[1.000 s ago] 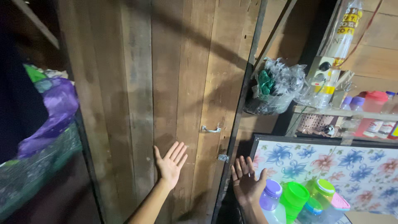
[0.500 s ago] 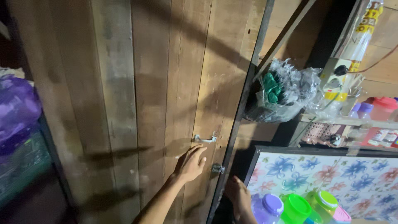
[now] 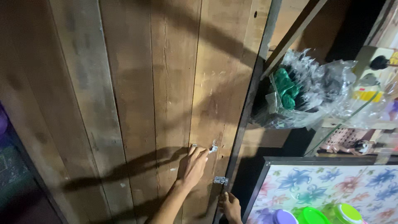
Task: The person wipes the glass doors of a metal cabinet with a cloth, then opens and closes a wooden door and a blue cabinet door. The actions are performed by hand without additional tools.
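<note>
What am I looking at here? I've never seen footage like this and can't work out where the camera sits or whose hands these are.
The one picture comes from a camera worn on a person's head, looking down and forward, so the two bare hands reaching in from the bottom are that person's own. No machine is involved.

In front stands a door of upright wooden planks. The left hand is on the small metal handle, fingers curled around it. The right hand rests low at the dark door frame, just below a small metal latch plate.

To the right hang crumpled clear plastic bags with something green inside. Below them are a flower-patterned panel and coloured container lids.
</note>
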